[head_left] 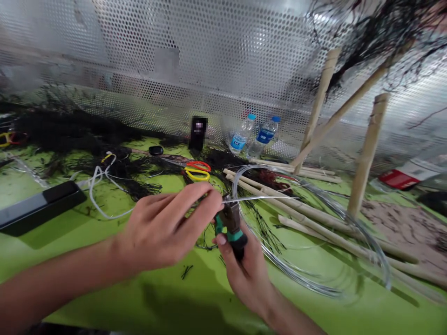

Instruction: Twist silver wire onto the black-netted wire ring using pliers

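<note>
My left hand (171, 223) is closed, its fingertips pinching a length of silvery wire (258, 198) that runs out to the right. In my right hand (247, 274) are pliers (233, 221) with green and black handles. Their jaws point up and meet the wire close to my left fingertips; whether they bite on it I cannot tell. A large coil of similar wire (296, 277) lies just right of my hands. Behind my left hand rest scissors (197, 171) with red and yellow handles.
Bamboo sticks (314, 218) lie at the right beneath an upright wooden frame (370, 153). Two water bottles (264, 136) stand by the perforated metal wall (216, 60). Dark fibres (73, 128) spread across the left, behind a black box (42, 207) with a white cable (101, 204).
</note>
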`<state>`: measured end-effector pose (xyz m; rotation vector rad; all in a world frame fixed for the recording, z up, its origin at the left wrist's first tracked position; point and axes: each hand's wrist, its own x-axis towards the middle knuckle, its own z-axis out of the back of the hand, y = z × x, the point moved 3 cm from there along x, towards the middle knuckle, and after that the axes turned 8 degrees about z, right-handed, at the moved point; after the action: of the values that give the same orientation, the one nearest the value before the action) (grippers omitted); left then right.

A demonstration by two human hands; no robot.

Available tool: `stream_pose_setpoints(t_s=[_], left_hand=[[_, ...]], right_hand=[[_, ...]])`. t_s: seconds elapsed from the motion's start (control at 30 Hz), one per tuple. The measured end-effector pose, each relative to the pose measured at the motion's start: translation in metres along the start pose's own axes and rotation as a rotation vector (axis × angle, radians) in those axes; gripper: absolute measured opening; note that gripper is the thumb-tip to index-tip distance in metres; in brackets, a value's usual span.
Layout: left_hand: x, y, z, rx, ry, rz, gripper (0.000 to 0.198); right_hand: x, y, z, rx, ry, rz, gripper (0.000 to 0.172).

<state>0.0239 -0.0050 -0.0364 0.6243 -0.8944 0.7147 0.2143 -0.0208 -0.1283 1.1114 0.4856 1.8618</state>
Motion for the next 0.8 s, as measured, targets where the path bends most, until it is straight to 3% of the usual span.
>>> stream_pose_setpoints(t_s=[0.17, 0.4, 0.8], left_hand=[[0.002, -0.002, 0.0, -0.006, -0.077, -0.136, 0.017], [-0.003, -0.004, -0.01, -0.066, -0.151, -0.074, 0.019], [-0.005, -0.003, -0.013, -0.057, -0.173, -0.134, 0.025]], right_hand=[[-0.008, 0.002, -0.004, -0.007, -0.046, -0.01, 0.031], [-0.005, 0.001, -0.01, 0.053, -0.075, 0.014, 0.033], [-0.006, 0.0, -0.013, 0.036, -0.082, 0.005, 0.03]])
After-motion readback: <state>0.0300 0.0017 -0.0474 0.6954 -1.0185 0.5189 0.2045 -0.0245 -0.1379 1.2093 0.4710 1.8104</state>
